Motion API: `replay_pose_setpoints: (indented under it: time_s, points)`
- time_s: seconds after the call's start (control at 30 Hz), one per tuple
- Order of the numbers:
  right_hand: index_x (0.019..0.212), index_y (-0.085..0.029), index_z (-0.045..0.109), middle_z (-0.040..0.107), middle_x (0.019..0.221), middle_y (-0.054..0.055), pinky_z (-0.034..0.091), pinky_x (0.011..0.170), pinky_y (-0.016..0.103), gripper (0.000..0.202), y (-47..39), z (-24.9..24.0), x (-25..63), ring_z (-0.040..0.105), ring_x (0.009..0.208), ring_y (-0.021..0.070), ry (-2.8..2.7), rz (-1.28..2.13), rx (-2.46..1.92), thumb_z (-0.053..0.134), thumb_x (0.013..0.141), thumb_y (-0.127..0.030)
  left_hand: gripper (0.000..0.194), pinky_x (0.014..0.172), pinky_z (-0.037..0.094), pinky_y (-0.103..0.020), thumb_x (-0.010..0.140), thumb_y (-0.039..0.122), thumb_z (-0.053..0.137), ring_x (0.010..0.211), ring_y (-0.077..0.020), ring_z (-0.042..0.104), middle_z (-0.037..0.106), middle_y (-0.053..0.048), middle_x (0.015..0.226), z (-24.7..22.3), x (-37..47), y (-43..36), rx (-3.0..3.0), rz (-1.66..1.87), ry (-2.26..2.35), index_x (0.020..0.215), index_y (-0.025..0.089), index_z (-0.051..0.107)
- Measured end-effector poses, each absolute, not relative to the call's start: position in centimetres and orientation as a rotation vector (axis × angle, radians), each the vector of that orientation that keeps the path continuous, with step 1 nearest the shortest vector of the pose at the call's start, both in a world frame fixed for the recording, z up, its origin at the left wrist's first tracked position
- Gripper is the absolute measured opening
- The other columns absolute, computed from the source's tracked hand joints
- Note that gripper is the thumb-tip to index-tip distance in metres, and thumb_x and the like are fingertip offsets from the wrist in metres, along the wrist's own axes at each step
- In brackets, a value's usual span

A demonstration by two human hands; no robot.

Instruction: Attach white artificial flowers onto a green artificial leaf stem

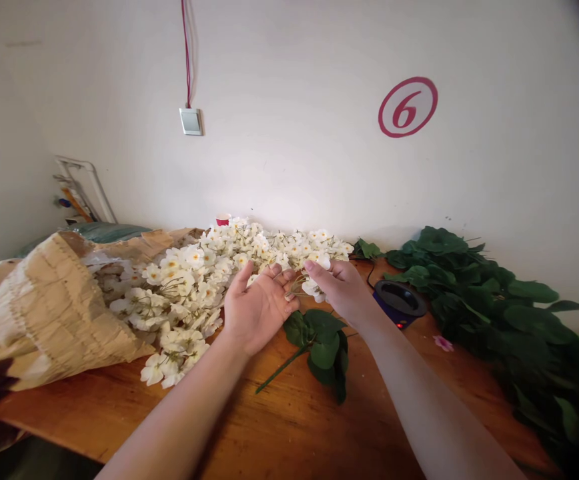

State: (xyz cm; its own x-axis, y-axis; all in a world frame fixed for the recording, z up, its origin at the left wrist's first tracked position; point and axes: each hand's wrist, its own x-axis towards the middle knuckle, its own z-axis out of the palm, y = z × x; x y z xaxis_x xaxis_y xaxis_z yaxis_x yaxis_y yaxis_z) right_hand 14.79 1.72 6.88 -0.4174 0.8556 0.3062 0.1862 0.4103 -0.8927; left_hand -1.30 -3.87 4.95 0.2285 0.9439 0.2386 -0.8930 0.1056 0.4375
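My left hand [259, 307] is palm up over the table, its fingers apart and slightly curled, the fingertips beside thin flower stems. Pinched between thumb and fingers of my right hand [337, 283] is a small sprig of white flowers [313, 288], whose stems point toward my left hand. Below both hands a green leaf spray [322, 343] lies on the wooden table [269, 433], its stalk toward the lower left. Behind my left hand spreads a large heap of white flowers [194, 267].
A torn brown paper sack [54, 313] lies at the left. Right of my right hand sits a dark round heating pot [399, 300] with a red light. Green leaves [509, 313] are piled at the right, near a pink flower [443, 343]. A red cup [223, 221] stands behind.
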Motion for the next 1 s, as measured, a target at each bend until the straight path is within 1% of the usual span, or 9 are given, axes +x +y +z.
replay_pose_setpoints:
  time_s: [0.1, 0.23, 0.43, 0.57, 0.73, 0.87, 1.0]
  points:
    - [0.06, -0.021, 0.035, 0.027, 0.051, -0.007, 0.019, 0.044, 0.025, 0.052, 1.68, 7.02, 15.0, 0.026, 0.046, 0.0085, -1.887, 1.014, -0.928, 0.052, 0.087, -0.062, 0.04, 0.06, 0.041, -0.03, 0.09, 0.054, 0.039, 0.07, -0.0177, 0.051, 0.057, -0.008, 0.087, 5.1, -1.44, -3.92, 0.552, 1.358, 0.107, 0.08, 0.019, 0.055]
    - [0.059, -0.021, 0.035, 0.028, 0.05, -0.006, 0.019, 0.045, 0.025, 0.052, 1.59, 7.12, 15.06, 0.026, 0.046, 0.0083, -1.912, 0.979, -0.938, 0.052, 0.087, -0.062, 0.04, 0.06, 0.042, -0.03, 0.09, 0.054, 0.039, 0.069, -0.0176, 0.051, 0.056, -0.008, 0.087, 5.08, -1.5, -3.91, 0.553, 1.358, 0.1, 0.081, 0.018, 0.055]
    - [0.06, -0.02, 0.041, 0.034, 0.048, -0.006, 0.02, 0.044, 0.025, 0.052, 1.72, 6.85, 14.81, 0.029, 0.045, 0.0088, -1.882, 1.007, -0.932, 0.052, 0.087, -0.063, 0.04, 0.064, 0.044, -0.03, 0.092, 0.051, 0.038, 0.084, -0.0204, 0.056, 0.058, -0.011, 0.094, 4.61, -1.25, -3.71, 0.533, 1.361, 0.108, 0.082, 0.017, 0.057]
    - [0.059, -0.021, 0.039, 0.032, 0.048, -0.006, 0.019, 0.044, 0.026, 0.052, 1.67, 6.96, 14.96, 0.028, 0.045, 0.0087, -1.897, 0.994, -0.962, 0.052, 0.087, -0.062, 0.04, 0.064, 0.044, -0.031, 0.091, 0.052, 0.039, 0.081, -0.0202, 0.055, 0.058, -0.011, 0.094, 4.73, -1.29, -3.78, 0.53, 1.362, 0.097, 0.082, 0.017, 0.056]
    - [0.06, -0.021, 0.039, 0.029, 0.049, -0.007, 0.019, 0.045, 0.026, 0.051, 1.63, 7.15, 15.11, 0.026, 0.046, 0.0088, -1.9, 0.992, -0.984, 0.053, 0.086, -0.061, 0.038, 0.062, 0.043, -0.031, 0.09, 0.052, 0.04, 0.072, -0.0184, 0.053, 0.056, -0.009, 0.088, 4.92, -1.26, -3.84, 0.537, 1.366, 0.107, 0.081, 0.018, 0.055]
    - [0.06, -0.021, 0.041, 0.033, 0.049, -0.006, 0.019, 0.045, 0.026, 0.052, 1.89, 6.81, 14.99, 0.025, 0.046, 0.0092, -1.884, 0.998, -0.965, 0.051, 0.086, -0.064, 0.037, 0.063, 0.044, -0.031, 0.09, 0.05, 0.04, 0.075, -0.0192, 0.054, 0.056, -0.009, 0.088, 4.88, -1.23, -3.82, 0.544, 1.38, 0.116, 0.081, 0.018, 0.056]
    - [0.06, -0.021, 0.04, 0.03, 0.05, -0.006, 0.018, 0.045, 0.026, 0.051, 1.96, 6.64, 14.92, 0.025, 0.046, 0.0092, -1.867, 0.971, -0.966, 0.051, 0.086, -0.064, 0.037, 0.065, 0.045, -0.031, 0.091, 0.05, 0.039, 0.078, -0.0195, 0.055, 0.056, -0.009, 0.089, 4.78, -1.31, -3.77, 0.552, 1.377, 0.101, 0.081, 0.018, 0.055]
